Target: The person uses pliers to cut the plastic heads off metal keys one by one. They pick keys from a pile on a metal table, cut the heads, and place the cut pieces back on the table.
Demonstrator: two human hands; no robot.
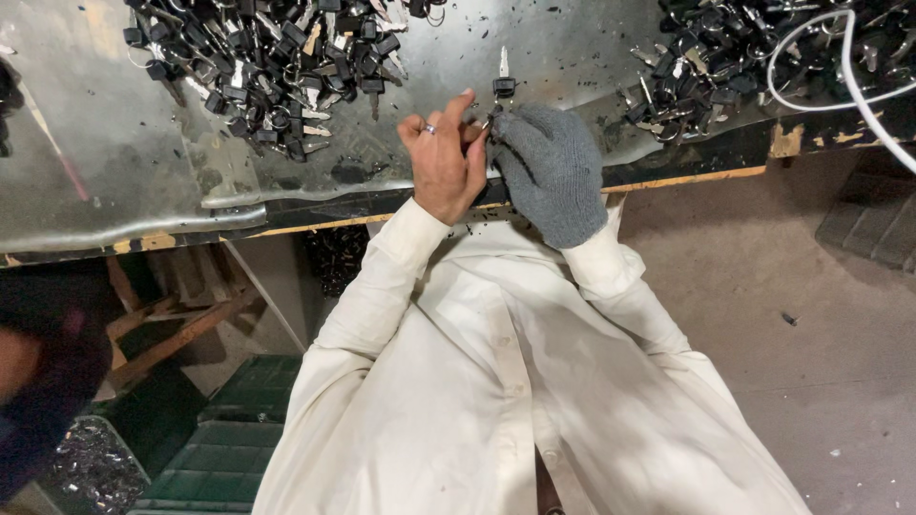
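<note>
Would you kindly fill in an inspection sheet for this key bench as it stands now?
Surface: sheet-metal bench top, dented, strewn with black specks.
Job's things: black-headed key upright at the fingertips; what else the hands pinch is too small to tell.
Clutter: key pile at left, second key pile at right.
Grippers: left hand bare, with a ring; right hand in a grey knit glove; both meet at the bench edge.
Cables: white cable looping over the right pile.
Surroundings: green crate on the floor, wooden frame under the bench.
</note>
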